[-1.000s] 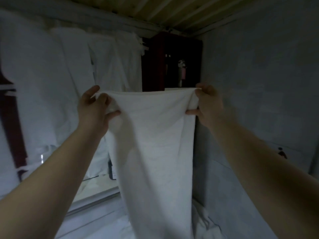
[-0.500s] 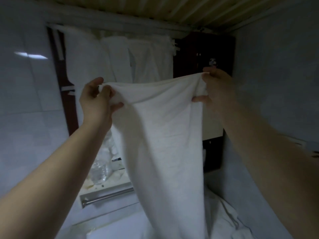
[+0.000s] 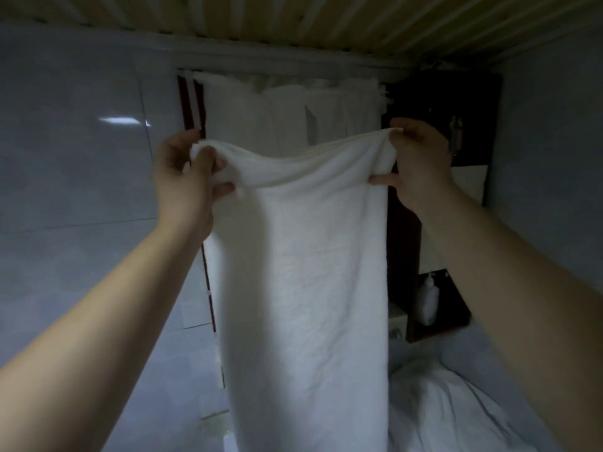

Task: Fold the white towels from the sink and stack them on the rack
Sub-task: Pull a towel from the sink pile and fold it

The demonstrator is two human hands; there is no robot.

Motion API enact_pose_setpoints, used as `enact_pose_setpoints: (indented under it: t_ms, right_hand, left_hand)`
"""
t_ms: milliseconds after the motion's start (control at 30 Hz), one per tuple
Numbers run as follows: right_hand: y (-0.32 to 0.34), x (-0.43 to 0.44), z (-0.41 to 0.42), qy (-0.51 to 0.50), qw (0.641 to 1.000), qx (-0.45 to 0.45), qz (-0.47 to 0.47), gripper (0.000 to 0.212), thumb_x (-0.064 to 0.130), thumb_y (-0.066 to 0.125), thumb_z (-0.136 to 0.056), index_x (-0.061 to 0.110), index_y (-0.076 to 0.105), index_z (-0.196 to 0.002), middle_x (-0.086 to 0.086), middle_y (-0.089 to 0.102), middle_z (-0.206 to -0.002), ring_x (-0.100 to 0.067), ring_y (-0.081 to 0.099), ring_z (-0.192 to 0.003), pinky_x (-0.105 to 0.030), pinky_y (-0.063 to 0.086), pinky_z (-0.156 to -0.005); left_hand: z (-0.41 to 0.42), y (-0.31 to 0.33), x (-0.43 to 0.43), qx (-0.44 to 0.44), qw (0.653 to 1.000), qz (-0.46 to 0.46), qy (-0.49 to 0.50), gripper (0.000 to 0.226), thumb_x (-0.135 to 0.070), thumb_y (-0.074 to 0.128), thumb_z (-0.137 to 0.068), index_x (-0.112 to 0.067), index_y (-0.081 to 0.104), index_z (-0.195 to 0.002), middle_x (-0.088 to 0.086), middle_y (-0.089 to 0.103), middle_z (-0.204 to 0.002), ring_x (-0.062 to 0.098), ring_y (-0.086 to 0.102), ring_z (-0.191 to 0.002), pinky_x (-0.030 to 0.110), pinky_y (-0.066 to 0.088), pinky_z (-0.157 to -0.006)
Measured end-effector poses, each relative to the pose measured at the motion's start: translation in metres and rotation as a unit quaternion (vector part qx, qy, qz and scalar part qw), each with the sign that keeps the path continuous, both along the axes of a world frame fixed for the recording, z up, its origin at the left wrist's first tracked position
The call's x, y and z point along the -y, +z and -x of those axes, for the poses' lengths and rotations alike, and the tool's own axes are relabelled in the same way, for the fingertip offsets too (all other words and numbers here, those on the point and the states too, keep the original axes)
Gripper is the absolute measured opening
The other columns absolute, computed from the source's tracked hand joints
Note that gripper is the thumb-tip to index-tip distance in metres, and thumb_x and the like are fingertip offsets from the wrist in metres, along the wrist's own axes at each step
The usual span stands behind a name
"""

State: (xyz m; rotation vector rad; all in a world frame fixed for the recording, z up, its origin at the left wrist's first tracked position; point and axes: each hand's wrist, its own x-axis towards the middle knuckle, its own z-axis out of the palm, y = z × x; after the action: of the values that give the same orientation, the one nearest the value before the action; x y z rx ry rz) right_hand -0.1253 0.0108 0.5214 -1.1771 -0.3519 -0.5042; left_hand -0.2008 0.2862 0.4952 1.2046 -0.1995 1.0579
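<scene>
A: Tiled wall is filling the left of the frame, slatted ceiling is running across the top, and a dark wooden cabinet is sitting upper right.
B: Hands?
A: Left hand is pinching the upper left corner of the white towel, fingers curling round the hem. Right hand is pinching the upper right corner, one finger sticking out below.
B: Towel location?
A: It's hanging centre frame between both hands, top edge sagging slightly, the rest dropping past the bottom edge.
B: Anything else?
A: Hanging towels are showing behind it, top centre. Crumpled white towels are lying lower right; can't tell what's under them. White bottle is standing in the cabinet's open shelf, right of centre.
</scene>
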Motion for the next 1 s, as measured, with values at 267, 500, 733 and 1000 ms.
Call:
enact_pose_setpoints:
  t_ms: [267, 500, 733, 1000]
  right_hand:
    - [-0.025, -0.038, -0.036, 0.040, 0.997, -0.048, 0.051, 0.018, 0.013, 0.056, -0.100, 0.020, 0.068, -0.113, -0.005, 0.056, -0.125, -0.022, 0.054, -0.109, -0.057, 0.061, -0.067]
    - [-0.026, -0.067, -0.090, 0.085, 0.990, -0.041, 0.102, 0.022, 0.008, 0.057, -0.098, 0.012, 0.068, -0.117, -0.002, 0.057, -0.101, -0.019, 0.056, -0.092, -0.056, 0.061, -0.066]
    - [-0.014, -0.086, -0.130, 0.125, 0.991, 0.038, 0.006, 0.017, 0.008, 0.059, -0.096, 0.021, 0.069, -0.102, 0.006, 0.066, -0.097, -0.007, 0.064, -0.087, -0.047, 0.062, -0.073]
    - [-0.061, -0.089, -0.140, 0.128, 0.991, -0.005, 0.032, 0.017, 0.009, 0.059, -0.095, 0.019, 0.069, -0.102, 0.008, 0.065, -0.098, -0.009, 0.063, -0.091, -0.049, 0.062, -0.072]
  left_hand:
    - [-0.020, -0.025, -0.039, -0.056, 0.996, -0.018, 0.069, 0.026, -0.008, 0.054, -0.093, -0.030, 0.056, -0.106, 0.013, 0.055, -0.105, 0.011, 0.063, -0.072, 0.048, 0.063, -0.067]
    - [-0.048, -0.039, -0.059, -0.074, 0.987, 0.000, 0.141, 0.027, -0.007, 0.053, -0.095, -0.021, 0.055, -0.118, 0.006, 0.060, -0.107, 0.005, 0.065, -0.065, 0.043, 0.063, -0.062]
    - [-0.058, -0.010, -0.058, 0.016, 0.978, -0.007, 0.209, 0.022, -0.012, 0.056, -0.094, -0.027, 0.059, -0.110, 0.003, 0.060, -0.112, 0.007, 0.069, -0.076, 0.045, 0.063, -0.073]
    - [-0.047, -0.053, -0.057, -0.025, 0.981, 0.018, 0.193, 0.022, -0.008, 0.056, -0.097, -0.023, 0.058, -0.113, 0.002, 0.057, -0.113, 0.006, 0.065, -0.073, 0.050, 0.061, -0.079]
